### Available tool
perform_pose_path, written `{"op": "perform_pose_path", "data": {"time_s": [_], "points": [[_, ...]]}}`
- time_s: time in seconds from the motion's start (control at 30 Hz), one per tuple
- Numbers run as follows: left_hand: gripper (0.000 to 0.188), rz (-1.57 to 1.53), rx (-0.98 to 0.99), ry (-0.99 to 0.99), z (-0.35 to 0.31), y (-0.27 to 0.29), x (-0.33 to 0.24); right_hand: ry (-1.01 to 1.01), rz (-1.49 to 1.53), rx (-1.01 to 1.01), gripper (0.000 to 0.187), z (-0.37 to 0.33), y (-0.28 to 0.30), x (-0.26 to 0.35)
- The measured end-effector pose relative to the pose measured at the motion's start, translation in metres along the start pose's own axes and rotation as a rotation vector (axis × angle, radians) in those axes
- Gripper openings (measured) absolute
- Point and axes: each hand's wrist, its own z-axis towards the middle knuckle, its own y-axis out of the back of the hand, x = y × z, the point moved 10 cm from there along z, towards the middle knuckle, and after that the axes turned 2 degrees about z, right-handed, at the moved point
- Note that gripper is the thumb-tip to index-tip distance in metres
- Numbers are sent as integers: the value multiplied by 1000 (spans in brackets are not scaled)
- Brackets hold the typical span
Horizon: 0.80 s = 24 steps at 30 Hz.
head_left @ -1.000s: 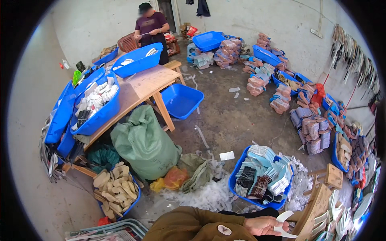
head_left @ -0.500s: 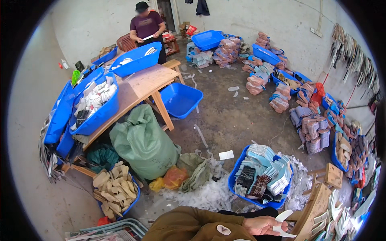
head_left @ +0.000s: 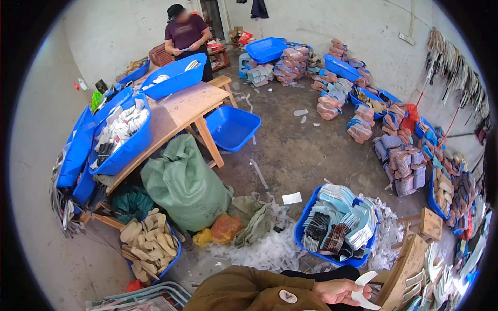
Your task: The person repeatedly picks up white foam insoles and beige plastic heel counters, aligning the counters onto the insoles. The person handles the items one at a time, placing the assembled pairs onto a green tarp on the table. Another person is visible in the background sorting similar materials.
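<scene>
At the lower edge, an olive-brown sleeve reaches across to the right, ending in my left hand [head_left: 337,292]. Its fingers are closed on a thin white crescent-shaped piece [head_left: 360,290], with the curved tips sticking out beyond the fingertips. Just beyond this hand is a blue tub [head_left: 299,236] packed with light blue, black and brown insole-shaped bundles [head_left: 334,199]. To the hand's right stands a wooden bench [head_left: 407,269], beside several pale flat pieces [head_left: 430,277]. My right hand does not show.
A large green sack [head_left: 184,184] leans by a wooden table [head_left: 179,111] holding blue tubs. White scraps [head_left: 254,254] litter the floor. A tub of beige soles [head_left: 150,243] sits lower left. Stacked insoles [head_left: 402,166] line the right wall. A co-worker [head_left: 187,33] stands behind the table.
The white crescent has turned slightly in my left hand, its lower tip swinging a little. Across the room, the co-worker's hands and the piece held in them have shifted.
</scene>
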Motion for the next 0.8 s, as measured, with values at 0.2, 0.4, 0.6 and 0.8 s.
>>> {"op": "perform_pose_path", "data": {"time_s": [0.2,0.4,0.6,0.8], "points": [[39,90,25,-41,-10,-16,-2,0,10,-26,19,-5,19,-4],[39,4,-25,3,3,7,11,-6,78,-157,19,-14,97,-18],[45,23,-21,183,52,-9,37,84,410,-671,19,-139,401,-83],[44,87,-20,380,109,-54,114,112,639,-491,21,-177,356,-43]]}}
